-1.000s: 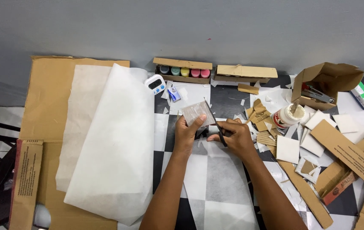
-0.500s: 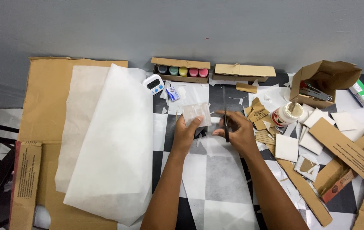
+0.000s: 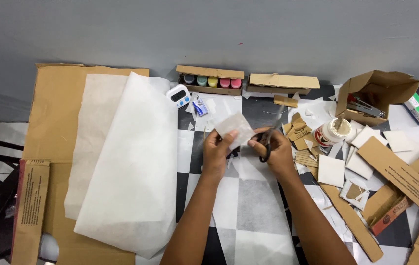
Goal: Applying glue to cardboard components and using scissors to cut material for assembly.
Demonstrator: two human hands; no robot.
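Closest to me were both forearms, reaching out over the black and white checkered floor. The left hand was pinching a small piece of white paper by its lower edge, holding it up just above the floor. The right hand was gripping black scissors, fingers through the handles, blade pointing away toward the wall, right beside the paper. Off to the left lay big white sheets on flat cardboard. To the right were cardboard scraps and a glue jar. Further back, a small timer, a tray of paint pots and an open box sat near the grey wall.
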